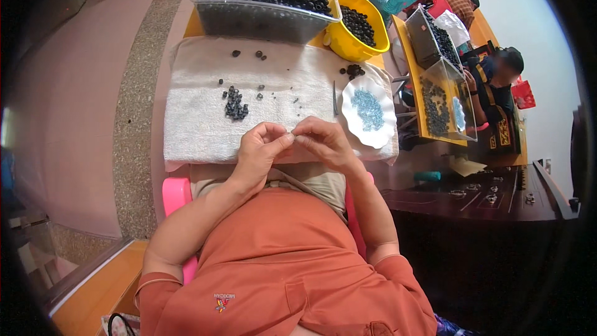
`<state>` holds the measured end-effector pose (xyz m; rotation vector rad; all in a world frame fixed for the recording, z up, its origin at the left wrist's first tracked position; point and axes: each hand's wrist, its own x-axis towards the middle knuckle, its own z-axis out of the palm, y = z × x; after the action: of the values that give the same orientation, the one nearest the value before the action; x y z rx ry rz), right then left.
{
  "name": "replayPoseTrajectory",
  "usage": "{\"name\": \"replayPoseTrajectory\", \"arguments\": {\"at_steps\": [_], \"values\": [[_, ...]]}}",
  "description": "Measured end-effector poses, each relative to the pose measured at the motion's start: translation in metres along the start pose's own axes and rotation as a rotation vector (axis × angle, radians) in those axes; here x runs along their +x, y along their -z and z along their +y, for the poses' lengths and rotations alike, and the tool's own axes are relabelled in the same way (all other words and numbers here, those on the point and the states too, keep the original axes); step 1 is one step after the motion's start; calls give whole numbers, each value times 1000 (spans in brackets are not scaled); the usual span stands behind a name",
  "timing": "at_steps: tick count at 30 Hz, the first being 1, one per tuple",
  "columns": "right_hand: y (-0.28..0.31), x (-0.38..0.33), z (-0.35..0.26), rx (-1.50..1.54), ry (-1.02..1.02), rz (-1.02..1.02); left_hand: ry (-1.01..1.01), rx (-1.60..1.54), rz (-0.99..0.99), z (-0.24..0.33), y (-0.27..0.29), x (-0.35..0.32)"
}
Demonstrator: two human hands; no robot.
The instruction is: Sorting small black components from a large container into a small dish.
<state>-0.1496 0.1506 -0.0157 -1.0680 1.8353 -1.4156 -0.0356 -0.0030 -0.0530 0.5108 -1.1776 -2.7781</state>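
My left hand and my right hand meet over the near edge of a white towel. Thumbs and fingertips press together on both, and whatever is pinched between them is too small to make out. Beyond my left hand lies a small pile of black beads, with a few loose ones around it. A white scalloped plate to the right of my right hand carries small pale-blue pieces. Thin dark tweezers lie beside the plate, and a dark clump of beads sits just past it.
At the towel's far side stands a large clear bin full of black beads, with a yellow basin of similar beads beside it. To the right, another person sits at a wooden table with bead containers. A dark tabletop stretches at lower right.
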Motion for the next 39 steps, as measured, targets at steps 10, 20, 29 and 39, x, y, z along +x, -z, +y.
{"name": "replayPoseTrajectory", "arguments": {"at_steps": [10,20,29,39], "values": [[0,2,1,276,-124,58,4,0,-63,3,0,0],[11,3,9,418,-126,-4,129,-75,-126,12,-3,-3],[17,4,12,413,-138,-100,244,-73,-209,18,-2,-3],[4,0,23,151,45,15,221,-148,-168,12,2,-1]]}}
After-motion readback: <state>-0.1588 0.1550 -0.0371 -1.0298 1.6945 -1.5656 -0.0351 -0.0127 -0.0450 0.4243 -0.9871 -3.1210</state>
